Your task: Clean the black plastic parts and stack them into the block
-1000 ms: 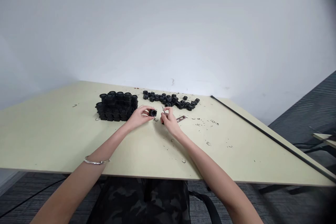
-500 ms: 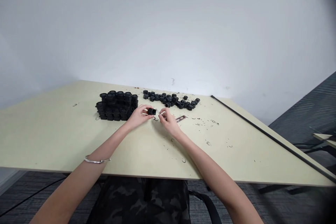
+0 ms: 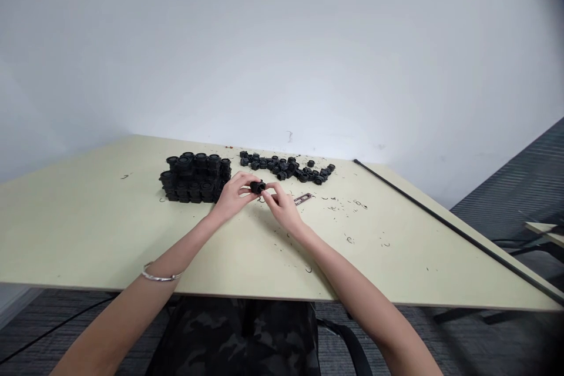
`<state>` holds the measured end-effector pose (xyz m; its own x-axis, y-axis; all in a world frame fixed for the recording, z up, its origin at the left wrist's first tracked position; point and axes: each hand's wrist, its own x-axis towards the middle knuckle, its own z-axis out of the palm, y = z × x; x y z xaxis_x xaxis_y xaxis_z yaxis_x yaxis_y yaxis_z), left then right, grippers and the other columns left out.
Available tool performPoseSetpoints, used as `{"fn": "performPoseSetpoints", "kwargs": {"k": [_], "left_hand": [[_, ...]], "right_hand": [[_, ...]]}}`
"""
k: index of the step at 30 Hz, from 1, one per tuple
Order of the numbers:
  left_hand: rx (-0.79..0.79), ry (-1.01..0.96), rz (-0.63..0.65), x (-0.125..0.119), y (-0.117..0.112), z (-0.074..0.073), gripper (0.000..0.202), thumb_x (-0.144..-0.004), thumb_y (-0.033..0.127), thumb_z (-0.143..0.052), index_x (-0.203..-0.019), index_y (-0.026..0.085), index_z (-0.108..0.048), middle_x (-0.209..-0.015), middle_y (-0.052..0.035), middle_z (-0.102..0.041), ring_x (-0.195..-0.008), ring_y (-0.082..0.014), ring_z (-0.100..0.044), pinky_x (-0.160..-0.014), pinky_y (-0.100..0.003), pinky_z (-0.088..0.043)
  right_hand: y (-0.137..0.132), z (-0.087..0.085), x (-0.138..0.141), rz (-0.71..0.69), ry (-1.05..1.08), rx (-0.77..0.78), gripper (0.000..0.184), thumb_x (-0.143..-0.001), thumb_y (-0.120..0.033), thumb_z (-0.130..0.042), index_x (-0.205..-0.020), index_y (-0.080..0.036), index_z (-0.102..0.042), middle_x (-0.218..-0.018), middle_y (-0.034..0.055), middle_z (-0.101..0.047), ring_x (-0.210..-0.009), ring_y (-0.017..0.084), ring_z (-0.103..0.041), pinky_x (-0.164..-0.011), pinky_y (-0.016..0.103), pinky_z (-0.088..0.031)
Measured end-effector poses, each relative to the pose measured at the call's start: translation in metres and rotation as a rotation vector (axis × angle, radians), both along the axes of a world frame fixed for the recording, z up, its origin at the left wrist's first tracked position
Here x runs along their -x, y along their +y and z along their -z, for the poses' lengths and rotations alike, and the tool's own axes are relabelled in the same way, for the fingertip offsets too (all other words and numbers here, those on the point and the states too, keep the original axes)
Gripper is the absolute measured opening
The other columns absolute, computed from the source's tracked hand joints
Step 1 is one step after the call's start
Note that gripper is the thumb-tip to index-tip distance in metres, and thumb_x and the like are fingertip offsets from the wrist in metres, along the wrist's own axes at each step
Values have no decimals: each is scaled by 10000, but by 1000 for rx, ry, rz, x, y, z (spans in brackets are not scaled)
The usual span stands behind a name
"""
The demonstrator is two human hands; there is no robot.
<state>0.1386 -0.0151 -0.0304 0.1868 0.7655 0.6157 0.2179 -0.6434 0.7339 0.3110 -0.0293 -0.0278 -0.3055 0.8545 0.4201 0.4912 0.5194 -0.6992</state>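
My left hand (image 3: 235, 194) pinches a small black plastic part (image 3: 257, 187), roughly cylindrical with a hollow end turned to the right. Fingers of my right hand (image 3: 282, 205) are closed on a utility knife (image 3: 304, 198), whose slotted brownish handle sticks out past the hand to the right. Its blade is hidden at the black part, where my right fingertips come up against the rim. Just left of my left hand, a stack of similar black parts (image 3: 194, 179) stands in layers.
Loose black parts (image 3: 288, 168) lie scattered along the back of the pale table (image 3: 110, 217), near the wall. Thin black shavings (image 3: 350, 240) dot the right side. A long black rod (image 3: 423, 217) runs down the right edge. A chair armrest (image 3: 352, 346) shows below.
The black part has shifted slightly right and tilted. My right hand has closed in on it, and the knife blade that showed between the hands is now hidden.
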Motion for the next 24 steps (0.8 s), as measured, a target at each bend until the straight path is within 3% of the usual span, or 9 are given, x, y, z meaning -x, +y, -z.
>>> {"fn": "performPoseSetpoints", "kwargs": {"k": [8,16,24], "left_hand": [[-6,13,0,0,0,0,242,-758,336,-639,-963,208,-642,-1013,-44,-529,-958,-165,-578,-853,-321,-544],[-94,111,-59,2,2,1,239,-811,292,-562,-1022,235,-658,-1005,-42,-519,-922,-148,-571,-828,-300,-550],[-156,250,-117,4,3,2,346,-813,175,-501,-1125,247,-633,-1026,-47,-533,-914,-139,-566,-823,-277,-517]], "right_hand": [[1,1,0,101,-106,-67,389,-890,-533,-349,-1088,-252,-532,-538,-52,-498,-493,126,-451,-526,206,-303],[4,0,-5,232,-351,-220,410,-912,-530,-333,-1152,-265,-531,-692,25,-665,-569,178,-576,-533,227,-293],[9,4,-11,256,-505,-344,433,-934,-521,-277,-1029,-262,-610,-757,66,-679,-604,162,-577,-525,239,-238]]}}
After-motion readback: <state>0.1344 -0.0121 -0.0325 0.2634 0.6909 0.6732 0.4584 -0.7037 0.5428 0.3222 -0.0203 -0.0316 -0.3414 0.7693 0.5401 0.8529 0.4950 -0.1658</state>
